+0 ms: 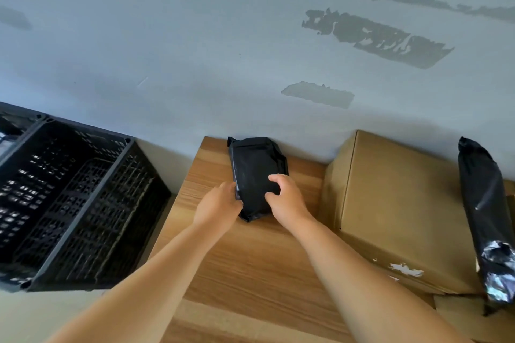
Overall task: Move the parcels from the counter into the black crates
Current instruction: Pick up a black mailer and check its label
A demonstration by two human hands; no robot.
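2 hands (252, 199) around black parcel (255, 172)

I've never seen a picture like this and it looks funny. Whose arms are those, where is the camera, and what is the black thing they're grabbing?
The camera sits on a person's head and looks down, so you see their own two arms reaching out. There is no robot here. The left hand and the right hand both hold a small black parcel that lies on a wooden counter against the wall. To the left is a black crate with holes in its sides; parcels go in there. To the right is a brown cardboard box, and a long black parcel rests on it.
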